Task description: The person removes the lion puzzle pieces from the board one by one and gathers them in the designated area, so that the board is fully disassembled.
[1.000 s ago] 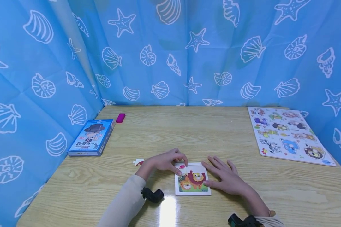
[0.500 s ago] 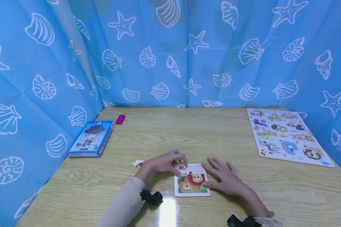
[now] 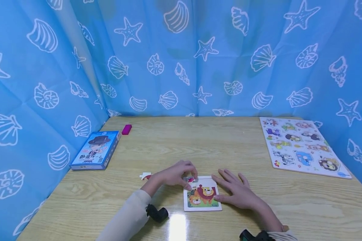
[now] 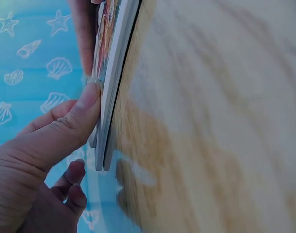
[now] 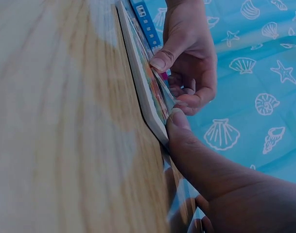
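A small square jigsaw puzzle in a white tray (image 3: 202, 209) lies on the table, with a lion and a cub in its picture. My left hand (image 3: 175, 174) is at the tray's upper left corner. Its thumb and finger pinch a puzzle piece (image 3: 194, 183) with a pink detail. In the right wrist view that piece (image 5: 163, 91) stands tilted over the board. My right hand (image 3: 237, 191) rests along the tray's right side, fingers spread and thumb on the edge. To the left of the tray, a loose puzzle piece (image 3: 145, 175) lies partly behind my left forearm.
A blue game box (image 3: 95, 150) sits at the table's left edge, with a magenta block (image 3: 126, 129) behind it. At the far right lies an animal peg puzzle board (image 3: 303, 147). A blue shell-print curtain (image 3: 181, 60) borders the table's back and sides.
The head view has tilted slightly, so the table sits a little lower. My left hand keeps its pinch on the puzzle piece, which has shifted slightly. The right hand holds its place on the tray.
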The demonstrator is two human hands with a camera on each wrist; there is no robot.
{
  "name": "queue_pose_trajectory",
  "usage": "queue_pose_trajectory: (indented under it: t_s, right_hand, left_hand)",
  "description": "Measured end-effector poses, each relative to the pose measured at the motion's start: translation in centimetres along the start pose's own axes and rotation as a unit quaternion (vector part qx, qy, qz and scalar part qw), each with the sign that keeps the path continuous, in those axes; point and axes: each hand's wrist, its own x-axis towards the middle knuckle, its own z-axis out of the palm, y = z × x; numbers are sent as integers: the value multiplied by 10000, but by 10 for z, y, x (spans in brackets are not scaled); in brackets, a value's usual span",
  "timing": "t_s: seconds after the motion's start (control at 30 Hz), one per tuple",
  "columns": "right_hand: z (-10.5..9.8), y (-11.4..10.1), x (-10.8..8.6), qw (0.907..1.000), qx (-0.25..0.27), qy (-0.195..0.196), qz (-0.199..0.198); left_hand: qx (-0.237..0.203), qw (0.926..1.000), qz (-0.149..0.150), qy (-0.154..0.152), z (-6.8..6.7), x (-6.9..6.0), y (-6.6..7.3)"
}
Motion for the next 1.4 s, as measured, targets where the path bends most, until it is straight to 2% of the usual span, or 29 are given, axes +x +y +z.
queue_pose_trajectory:
  t_s: [0.4,0.67,1.07,1.4]
  right_hand:
    - [-1,-2,-1,10000,4,-19,-34]
    - [-1,-2,-1,10000,-19,7,-21]
    - [-3,-3,-1,10000,-35,-27,7]
    - [-3,-4,-1,10000,-3,-48,44]
  left_hand:
    - [77,10000,-52,17,-1,0,2]
    - [95,9999,68,51,0,0,1]
    - [335,9992,27,-238,-5,2,1]
    - [309,9984,23,-470,-8,7,2]
